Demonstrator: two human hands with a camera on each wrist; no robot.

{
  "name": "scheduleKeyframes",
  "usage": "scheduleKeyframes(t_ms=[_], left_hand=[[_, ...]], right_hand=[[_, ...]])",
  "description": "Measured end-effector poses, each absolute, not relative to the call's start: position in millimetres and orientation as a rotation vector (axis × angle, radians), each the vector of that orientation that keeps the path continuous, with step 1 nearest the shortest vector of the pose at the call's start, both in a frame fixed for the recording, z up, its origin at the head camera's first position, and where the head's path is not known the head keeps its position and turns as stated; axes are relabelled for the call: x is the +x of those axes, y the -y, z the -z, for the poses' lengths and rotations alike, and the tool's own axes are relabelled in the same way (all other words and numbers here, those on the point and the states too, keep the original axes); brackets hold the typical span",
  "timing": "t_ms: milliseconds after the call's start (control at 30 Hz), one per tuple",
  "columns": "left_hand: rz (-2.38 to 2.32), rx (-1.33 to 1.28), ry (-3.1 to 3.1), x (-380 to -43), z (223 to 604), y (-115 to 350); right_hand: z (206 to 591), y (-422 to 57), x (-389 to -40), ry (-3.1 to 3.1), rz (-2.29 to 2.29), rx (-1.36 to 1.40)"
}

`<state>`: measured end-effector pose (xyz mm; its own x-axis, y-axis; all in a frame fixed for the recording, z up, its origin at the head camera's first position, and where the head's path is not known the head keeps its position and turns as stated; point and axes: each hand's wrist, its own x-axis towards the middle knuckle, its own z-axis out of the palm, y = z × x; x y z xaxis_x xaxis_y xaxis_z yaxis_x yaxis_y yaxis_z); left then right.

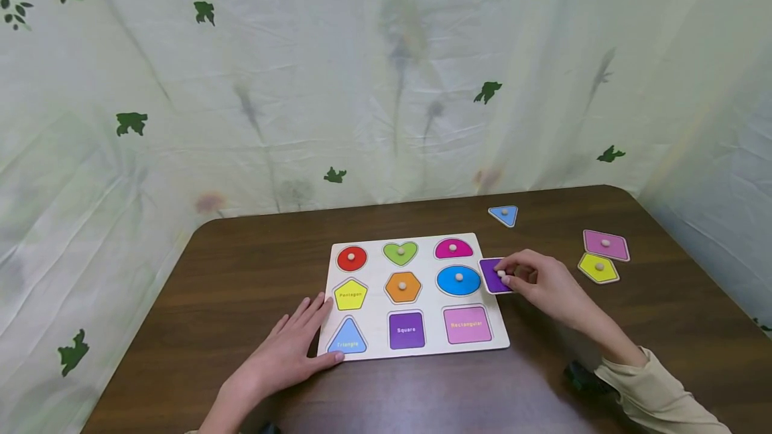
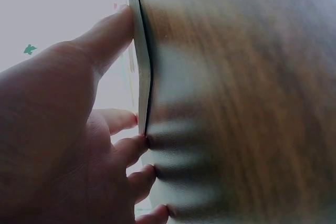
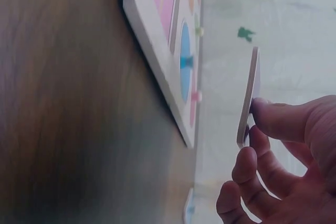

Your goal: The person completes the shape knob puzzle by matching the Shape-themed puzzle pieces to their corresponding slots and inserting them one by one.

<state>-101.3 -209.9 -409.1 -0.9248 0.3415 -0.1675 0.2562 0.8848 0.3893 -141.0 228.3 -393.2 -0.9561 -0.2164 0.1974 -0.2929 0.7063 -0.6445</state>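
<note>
1. The left hand (image 1: 283, 350) lay on the near-left corner of a flat white puzzle board (image 1: 376, 333), fingers straight, spread and gripping nothing; this presumably kept the board from sliding on the dark brown wood-grained table (image 1: 229, 286).
2. The right hand (image 1: 545, 283) pinched a white-bordered purple square piece (image 1: 491, 277) by its small pale knob (image 1: 501, 274), a hold that probably left its edges free.
3. That piece hung above the table at the board's right edge, beside the blue oval piece (image 1: 447, 281).
4. A blue triangular piece (image 1: 500, 217), a pink rectangular piece (image 1: 594, 241) and a yellow pentagonal piece (image 1: 588, 265) lay knob-up on the right, perhaps for the right hand's easy reach.
5. Fingers covered part of the purple face, and the head view hid some right fingertips.
6. The left wrist view showed the board nearly edge-on, its face unreadable; a bluish piece (image 3: 188, 207) at the right wrist view's bottom was cut off and blurred.
</note>
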Motion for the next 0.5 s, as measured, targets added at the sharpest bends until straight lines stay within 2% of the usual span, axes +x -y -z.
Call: scheduleKeyframes(t_ms=[500], left_hand=[[-0.556, 0.452, -2.823, -100.3, 408.0, 210.2]], right_hand=[[390.9, -196.0, -122.9, 2.737, -1.194, 0.499]])
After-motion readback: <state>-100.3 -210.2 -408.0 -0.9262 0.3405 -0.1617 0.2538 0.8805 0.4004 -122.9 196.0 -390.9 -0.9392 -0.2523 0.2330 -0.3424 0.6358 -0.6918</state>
